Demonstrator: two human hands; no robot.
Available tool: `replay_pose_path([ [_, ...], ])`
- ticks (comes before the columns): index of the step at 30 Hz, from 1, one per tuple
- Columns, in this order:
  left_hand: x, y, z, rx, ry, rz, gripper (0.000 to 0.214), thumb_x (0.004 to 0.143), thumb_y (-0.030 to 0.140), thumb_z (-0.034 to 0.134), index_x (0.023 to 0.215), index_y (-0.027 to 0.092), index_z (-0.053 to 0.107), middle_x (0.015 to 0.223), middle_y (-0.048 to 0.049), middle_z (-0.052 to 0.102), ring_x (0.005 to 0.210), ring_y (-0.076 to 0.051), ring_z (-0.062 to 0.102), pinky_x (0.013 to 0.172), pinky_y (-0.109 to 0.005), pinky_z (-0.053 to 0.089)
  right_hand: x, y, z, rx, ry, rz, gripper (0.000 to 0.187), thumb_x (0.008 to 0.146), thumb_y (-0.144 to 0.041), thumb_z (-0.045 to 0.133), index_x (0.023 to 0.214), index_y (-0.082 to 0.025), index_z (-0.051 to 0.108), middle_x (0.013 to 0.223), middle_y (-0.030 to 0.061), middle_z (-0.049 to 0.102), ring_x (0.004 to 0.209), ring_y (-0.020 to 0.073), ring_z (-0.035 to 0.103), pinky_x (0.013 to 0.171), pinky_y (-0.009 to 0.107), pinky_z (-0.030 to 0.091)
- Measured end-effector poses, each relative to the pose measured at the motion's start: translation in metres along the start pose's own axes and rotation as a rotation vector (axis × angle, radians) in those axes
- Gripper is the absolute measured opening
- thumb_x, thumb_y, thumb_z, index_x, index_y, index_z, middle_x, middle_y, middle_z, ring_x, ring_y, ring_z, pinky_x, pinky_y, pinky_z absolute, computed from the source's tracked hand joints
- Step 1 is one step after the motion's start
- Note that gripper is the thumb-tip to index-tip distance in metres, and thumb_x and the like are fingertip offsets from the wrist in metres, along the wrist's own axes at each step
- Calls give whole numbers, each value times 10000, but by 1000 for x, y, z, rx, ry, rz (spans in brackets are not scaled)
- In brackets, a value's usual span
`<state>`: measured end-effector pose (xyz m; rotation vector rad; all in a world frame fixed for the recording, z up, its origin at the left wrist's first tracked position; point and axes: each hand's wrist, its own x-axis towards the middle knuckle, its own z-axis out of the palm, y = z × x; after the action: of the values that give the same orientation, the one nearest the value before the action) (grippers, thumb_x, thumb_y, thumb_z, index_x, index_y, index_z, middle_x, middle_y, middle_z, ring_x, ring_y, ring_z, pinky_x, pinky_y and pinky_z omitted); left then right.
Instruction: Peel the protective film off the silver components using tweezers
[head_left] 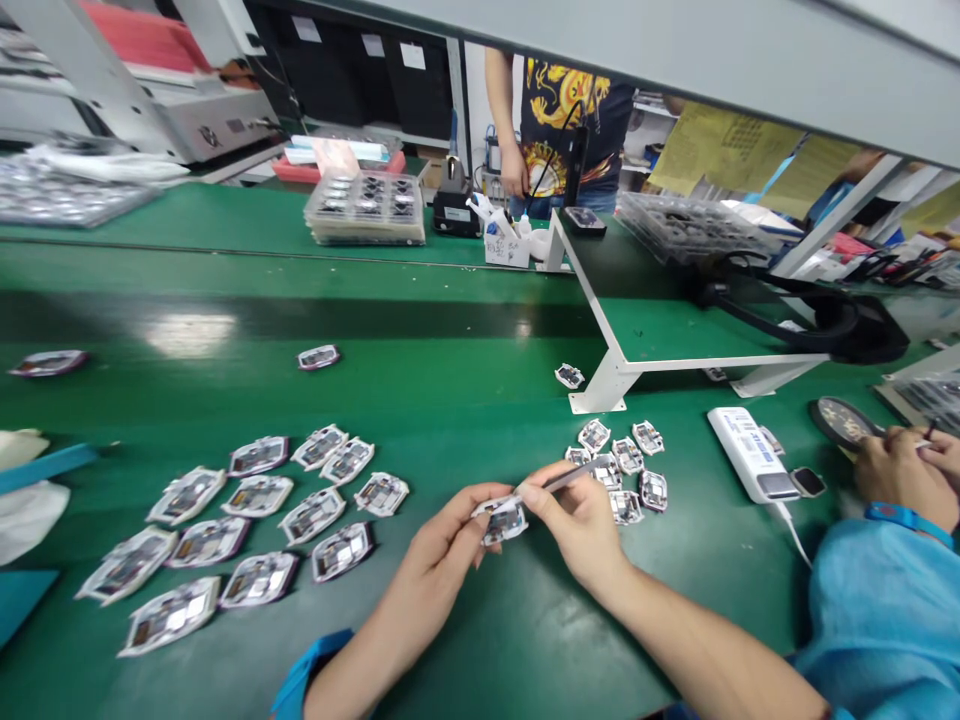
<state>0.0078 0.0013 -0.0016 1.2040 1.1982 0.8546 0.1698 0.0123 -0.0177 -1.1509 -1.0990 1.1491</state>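
Note:
My left hand (pixel 442 535) pinches a small film-wrapped electronic part (pixel 504 522) between thumb and fingers. My right hand (pixel 574 525) grips metal tweezers (pixel 570 478), whose tips reach that same part. Close beyond my right hand lies a loose cluster of similar parts (pixel 619 470). Further left on the green mat, a larger group of foil-backed parts (pixel 247 520) is spread in rough rows. A few single pieces, such as one (pixel 319 357), lie apart. The underside of the held part is hidden by my fingers.
A co-worker's hands (pixel 904 465) in a blue sleeve work at the right, beside a white power bank (pixel 750 455). A white-legged shelf (pixel 615 365) stands ahead. Stacked trays (pixel 365 208) sit on the far bench, and a person in a printed shirt (pixel 570 130) stands beyond.

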Motion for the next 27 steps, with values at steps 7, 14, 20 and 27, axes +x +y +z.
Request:
replay_pose_path([
  [7, 0, 3, -5, 65, -84, 29, 288, 828, 334, 603, 1079, 214, 678, 787, -18, 666, 719, -199, 579, 682, -281, 467, 3, -3, -1, 20, -7, 20, 199, 753, -378, 757, 724, -197, 680, 666, 4, 686, 649, 166, 634, 647, 288, 519],
  [14, 1, 3, -8, 140, -116, 40, 304, 832, 347, 585, 1097, 225, 671, 874, -37, 706, 755, -214, 601, 702, -291, 482, 2, -4, -1, 9, -17, 25, 164, 757, -352, 749, 726, -202, 690, 671, 8, 698, 656, 167, 638, 653, 289, 518],
  [20, 1, 3, -6, 105, -85, 52, 300, 841, 344, 582, 1101, 215, 658, 802, -29, 685, 705, -205, 594, 671, -291, 489, 1, -2, 1, 47, 16, 32, 201, 744, -380, 763, 722, -197, 683, 667, 5, 697, 651, 168, 648, 646, 286, 528],
  [27, 2, 7, -6, 38, -74, 26, 318, 814, 356, 632, 1096, 215, 673, 871, -48, 715, 715, -203, 604, 666, -289, 509, 0, -3, 1, 74, -2, 37, 196, 759, -379, 756, 732, -197, 688, 670, 9, 702, 651, 165, 649, 650, 284, 525],
])
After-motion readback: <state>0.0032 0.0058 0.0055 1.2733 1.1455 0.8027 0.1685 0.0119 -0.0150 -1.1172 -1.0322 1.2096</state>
